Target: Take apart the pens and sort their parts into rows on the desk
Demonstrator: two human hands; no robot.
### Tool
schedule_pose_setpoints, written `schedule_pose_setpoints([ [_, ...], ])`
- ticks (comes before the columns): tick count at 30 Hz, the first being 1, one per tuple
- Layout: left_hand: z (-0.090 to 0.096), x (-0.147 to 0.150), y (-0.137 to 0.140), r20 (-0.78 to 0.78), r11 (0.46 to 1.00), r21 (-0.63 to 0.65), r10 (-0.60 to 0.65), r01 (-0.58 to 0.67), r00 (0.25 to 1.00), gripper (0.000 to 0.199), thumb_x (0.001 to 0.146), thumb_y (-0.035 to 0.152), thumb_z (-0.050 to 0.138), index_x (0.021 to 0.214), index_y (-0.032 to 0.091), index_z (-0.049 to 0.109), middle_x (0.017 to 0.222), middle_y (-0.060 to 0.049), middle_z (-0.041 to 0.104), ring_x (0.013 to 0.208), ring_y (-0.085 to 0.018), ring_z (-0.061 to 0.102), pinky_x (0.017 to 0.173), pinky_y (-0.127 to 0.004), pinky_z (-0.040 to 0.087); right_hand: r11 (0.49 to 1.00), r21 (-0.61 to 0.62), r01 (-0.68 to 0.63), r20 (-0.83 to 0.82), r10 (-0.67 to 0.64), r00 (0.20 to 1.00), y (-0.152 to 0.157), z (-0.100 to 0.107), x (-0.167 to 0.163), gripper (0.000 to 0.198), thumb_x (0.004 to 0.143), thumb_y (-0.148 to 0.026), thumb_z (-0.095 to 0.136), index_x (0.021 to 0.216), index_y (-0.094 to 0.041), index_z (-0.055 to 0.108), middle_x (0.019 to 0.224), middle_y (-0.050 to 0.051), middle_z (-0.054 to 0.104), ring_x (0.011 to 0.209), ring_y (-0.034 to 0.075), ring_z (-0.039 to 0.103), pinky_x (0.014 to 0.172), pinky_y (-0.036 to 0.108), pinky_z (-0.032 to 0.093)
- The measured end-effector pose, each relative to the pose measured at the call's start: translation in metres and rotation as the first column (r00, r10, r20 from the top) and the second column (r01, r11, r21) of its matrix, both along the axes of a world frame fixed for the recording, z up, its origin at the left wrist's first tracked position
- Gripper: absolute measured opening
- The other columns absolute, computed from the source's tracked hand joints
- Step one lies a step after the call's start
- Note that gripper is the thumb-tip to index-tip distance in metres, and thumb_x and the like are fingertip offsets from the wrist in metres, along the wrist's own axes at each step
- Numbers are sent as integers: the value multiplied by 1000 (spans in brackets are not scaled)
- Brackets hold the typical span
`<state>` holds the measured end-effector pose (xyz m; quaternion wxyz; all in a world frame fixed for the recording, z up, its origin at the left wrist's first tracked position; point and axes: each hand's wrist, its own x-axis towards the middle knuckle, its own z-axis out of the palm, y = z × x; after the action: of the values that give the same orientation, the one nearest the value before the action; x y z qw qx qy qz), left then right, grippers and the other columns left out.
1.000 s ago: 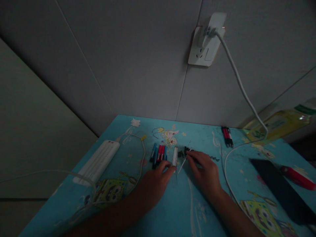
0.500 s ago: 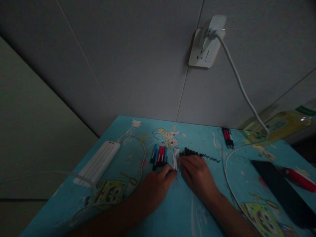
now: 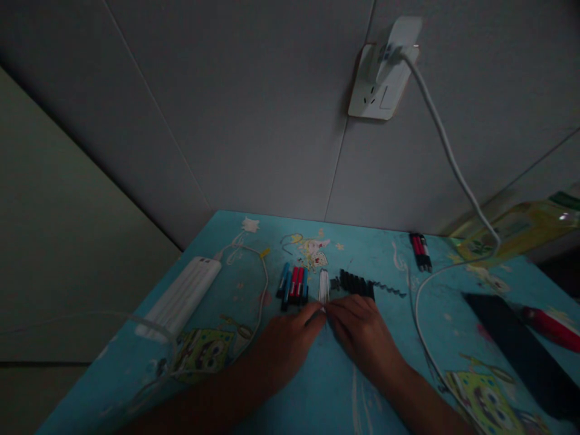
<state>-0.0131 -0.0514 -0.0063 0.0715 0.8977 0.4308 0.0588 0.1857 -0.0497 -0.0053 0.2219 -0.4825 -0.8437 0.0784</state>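
Observation:
A small bundle of thin white pen refills (image 3: 323,285) lies side by side, pointing away from me. My left hand (image 3: 290,335) pinches at their near ends from the left, thumb and forefinger together. From the right, the closed fingertips of my right hand (image 3: 360,323) meet the same ends and partly hide them. Left of the refills is a group of blue and red pen barrels (image 3: 295,284) with dark ends. Several black pen parts (image 3: 353,283) stand in a row beyond my right hand, beside a line of small dark springs (image 3: 388,289).
A white power strip (image 3: 181,296) and its cable lie on the left. Further right are red and black pens (image 3: 420,251), a bottle of yellow liquid (image 3: 516,229), a dark flat panel (image 3: 516,350) and a red-handled tool (image 3: 550,328). A charger cable (image 3: 446,145) hangs from the wall socket (image 3: 374,99).
My right hand has slid toward me along the refills to their near ends, uncovering more of the black parts. My left hand stays at the near ends. The view has shifted slightly.

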Motion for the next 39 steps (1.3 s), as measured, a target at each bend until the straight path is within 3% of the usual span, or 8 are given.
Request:
schedule_pose_setpoints([
  [9,0,0,-1,49,1000,-8,2,-2,999,42,93,8,44,132,25,52,134,-3,59,80,-18,70,66,-31,58,1000,-6,-25,-31,25,999,-1,1,1,28,94,-17,59,119,-27,67,105,3,71,95,23,61,85,40,42],
  [20,-3,1,0,-35,999,41,34,-33,999,44,92,9,45,134,23,50,142,-6,53,78,-19,70,61,-32,59,1000,12,-22,4,22,1000,-2,0,0,33,94,-17,59,125,-27,64,113,5,70,101,25,60,88,43,44],
  [29,-5,0,1,38,1000,15,26,-27,999,41,95,9,42,133,22,51,140,-7,54,80,-17,71,67,-29,59,1000,6,-24,-6,24,1000,-1,2,-2,33,94,-16,57,124,-27,65,111,5,70,100,25,60,88,43,45],
  [33,-5,0,0,124,998,-6,56,-55,991,37,96,12,43,132,20,51,137,-10,57,88,-19,70,75,-32,59,999,-1,-36,-94,35,995,-4,5,-1,32,97,-18,54,126,-27,63,111,6,69,100,24,61,89,44,45],
  [39,-3,-1,-2,384,987,-150,117,-63,916,27,92,15,52,118,18,58,112,-8,67,99,-21,66,91,-36,55,987,-85,-133,-314,100,944,-13,6,-5,30,97,-30,56,126,-25,61,105,7,69,95,23,63,86,40,51],
])
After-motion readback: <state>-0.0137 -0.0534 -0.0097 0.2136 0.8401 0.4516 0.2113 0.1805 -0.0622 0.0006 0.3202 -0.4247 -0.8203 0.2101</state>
